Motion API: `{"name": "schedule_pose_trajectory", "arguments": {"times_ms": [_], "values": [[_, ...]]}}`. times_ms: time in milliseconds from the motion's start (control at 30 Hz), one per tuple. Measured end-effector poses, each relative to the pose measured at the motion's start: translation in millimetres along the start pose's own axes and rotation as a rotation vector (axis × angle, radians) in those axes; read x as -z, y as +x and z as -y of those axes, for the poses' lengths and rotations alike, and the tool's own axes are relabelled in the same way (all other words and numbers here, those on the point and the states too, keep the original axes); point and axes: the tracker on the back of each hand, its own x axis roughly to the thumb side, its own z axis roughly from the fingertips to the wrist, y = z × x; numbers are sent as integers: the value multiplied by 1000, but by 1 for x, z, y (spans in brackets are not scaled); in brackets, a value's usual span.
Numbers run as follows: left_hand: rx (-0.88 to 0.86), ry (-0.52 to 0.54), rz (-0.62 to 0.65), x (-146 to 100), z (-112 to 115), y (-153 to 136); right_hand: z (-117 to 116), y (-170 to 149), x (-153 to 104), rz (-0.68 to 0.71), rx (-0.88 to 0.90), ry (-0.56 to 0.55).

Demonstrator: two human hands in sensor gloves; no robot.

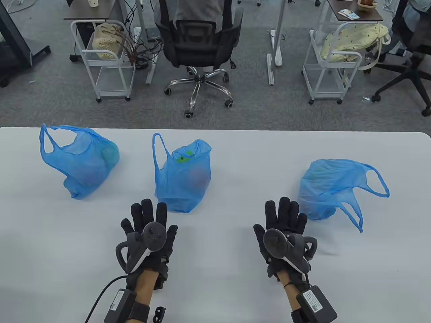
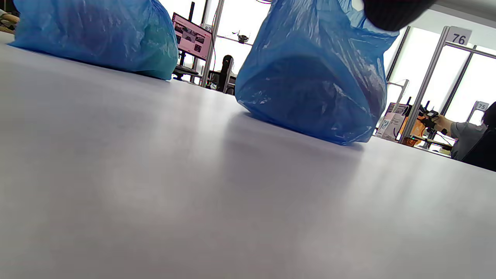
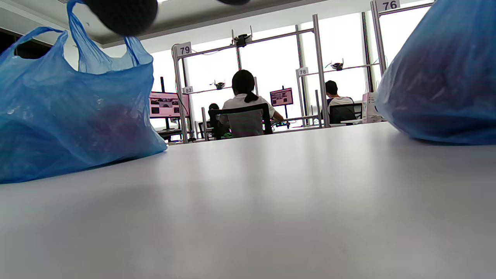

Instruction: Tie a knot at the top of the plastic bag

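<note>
Three blue plastic bags with untied loop handles stand on the white table (image 1: pixel 235 161): a left bag (image 1: pixel 80 161), a middle bag (image 1: pixel 183 175) with something green inside, and a right bag (image 1: pixel 330 188) lying with its handles to the right. My left hand (image 1: pixel 148 215) lies flat with fingers spread, just in front of the middle bag, holding nothing. My right hand (image 1: pixel 284 213) lies flat just left of the right bag, holding nothing. The left wrist view shows the middle bag (image 2: pixel 314 77) and the left bag (image 2: pixel 97 35). The right wrist view shows the middle bag (image 3: pixel 73 112) and the right bag (image 3: pixel 445 81).
Beyond the table's far edge stand a black office chair (image 1: pixel 198 40) and two white carts (image 1: pixel 104 64) (image 1: pixel 333 64). Bare table surface lies between the middle and right bags and in front of both hands.
</note>
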Motion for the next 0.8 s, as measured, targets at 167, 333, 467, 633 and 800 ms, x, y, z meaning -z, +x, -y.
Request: {"name": "schedule_pose_trajectory", "arguments": {"times_ms": [167, 333, 467, 633, 800], "values": [[-2, -20, -1, 0, 0, 1, 0, 0, 0, 0, 6, 7], [-4, -33, -1, 0, 1, 2, -1, 0, 0, -8, 15, 13], [-10, -37, -4, 0, 2, 1, -2, 0, 0, -7, 26, 18], [-18, -51, -6, 1, 2, 2, 0, 2, -1, 13, 62, -18], [-36, -58, -7, 1, 2, 2, 0, 2, -3, 7, 153, -47]]}}
